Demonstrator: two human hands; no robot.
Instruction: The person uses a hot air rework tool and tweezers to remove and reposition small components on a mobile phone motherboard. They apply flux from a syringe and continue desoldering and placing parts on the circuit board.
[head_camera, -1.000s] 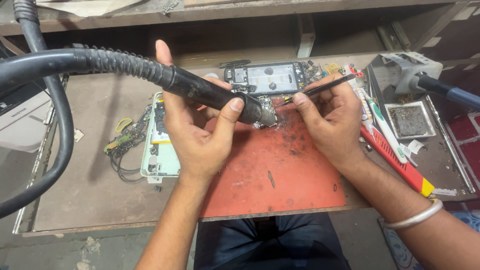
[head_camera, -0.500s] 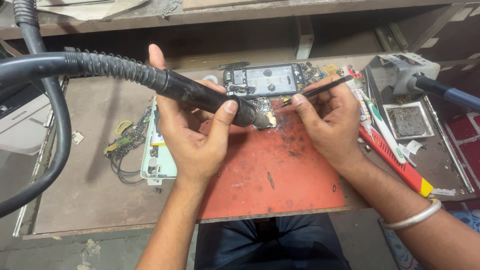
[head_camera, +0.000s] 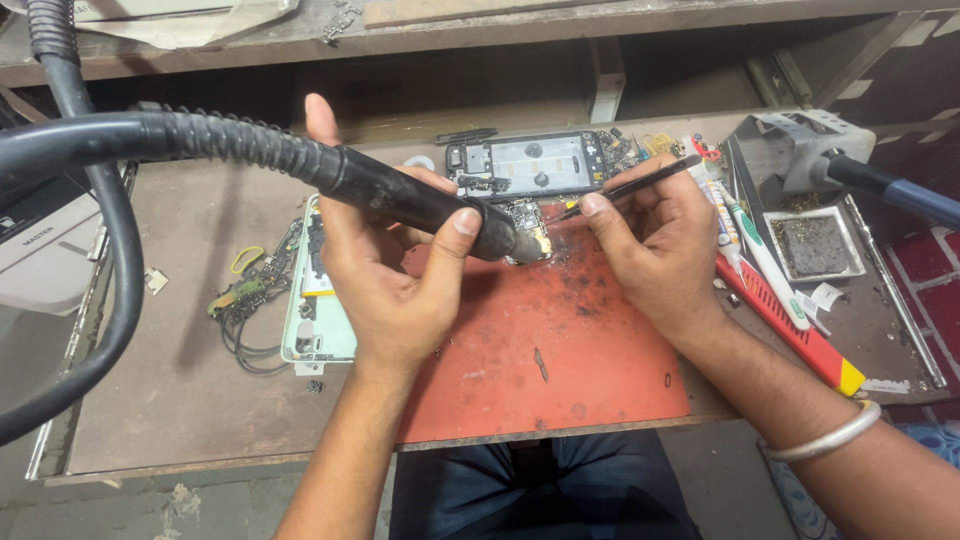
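My left hand (head_camera: 385, 265) grips a black hot-air wand (head_camera: 415, 200) with a ribbed hose (head_camera: 150, 140); its nozzle points down at a small circuit board (head_camera: 532, 228) on the red mat (head_camera: 550, 350). My right hand (head_camera: 650, 245) holds black tweezers (head_camera: 640, 183) whose tip meets the same board. Just behind the board lies an opened phone body (head_camera: 530, 163) with its insides exposed.
A pale green phone frame (head_camera: 318, 300) and loose cables (head_camera: 245, 290) lie left of the mat. At the right are a red and yellow tool (head_camera: 790, 330), a white pen-like tool (head_camera: 760, 250), a small metal tray (head_camera: 812, 245) and a blue-handled iron (head_camera: 885, 185) in its stand.
Both hands stay on the board. The wand and my left hand have shifted very slightly; the tweezers hold their place.
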